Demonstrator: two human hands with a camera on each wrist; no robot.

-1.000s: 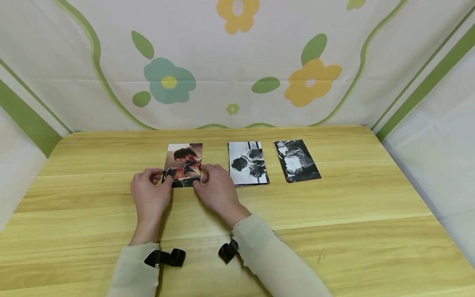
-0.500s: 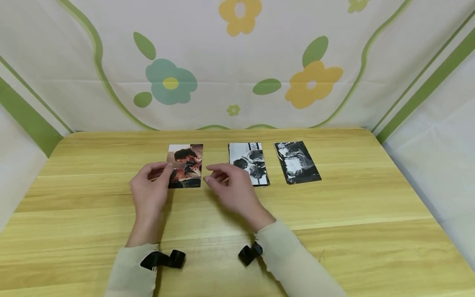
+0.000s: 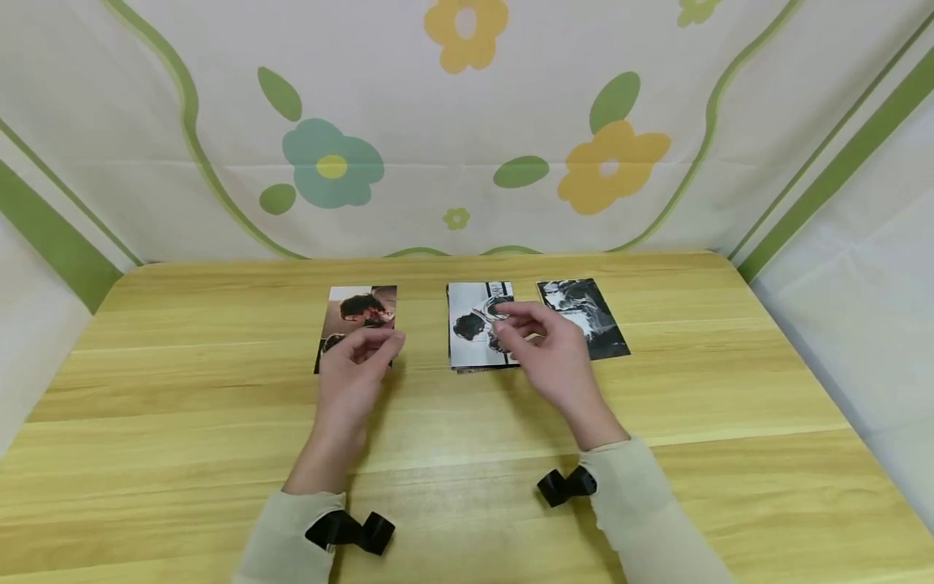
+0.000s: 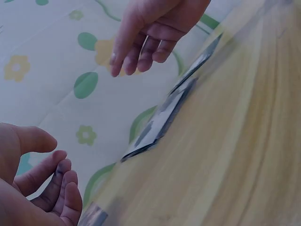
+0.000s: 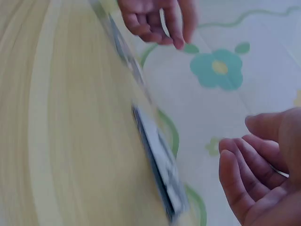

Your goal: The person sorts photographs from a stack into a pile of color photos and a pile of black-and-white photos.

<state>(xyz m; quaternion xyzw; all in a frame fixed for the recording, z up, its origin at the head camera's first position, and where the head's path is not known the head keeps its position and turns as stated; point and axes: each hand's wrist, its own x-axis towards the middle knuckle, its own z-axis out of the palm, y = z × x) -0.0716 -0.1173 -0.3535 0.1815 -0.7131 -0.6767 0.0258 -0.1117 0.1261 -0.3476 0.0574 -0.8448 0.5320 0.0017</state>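
Note:
A colour photo print (image 3: 365,307) lies at the left of the row, its lower part hidden behind my left hand (image 3: 353,377). That hand is raised off the table with relaxed, bent fingers and holds nothing. In the middle is a stack of photo prints (image 3: 467,345), a black-and-white one on top. Above the stack's right edge hovers my right hand (image 3: 554,353), thumb and fingers apart and nothing between them. It partly covers a black-and-white photo print (image 3: 601,312) that lies slanted at the right. Both wrist views show a gap between the hands and the prints.
The wooden table (image 3: 467,495) carries the prints near its back edge. Behind it hangs a white cloth (image 3: 423,122) with flowers and leaves, and cloth sides rise left and right. A black wrist mount (image 3: 350,531) sits on each sleeve.
Both hands have let go of the left photo print's edges and lifted. The right hand has moved right, over the middle stack; the left has shifted slightly right, in front of the colour print.

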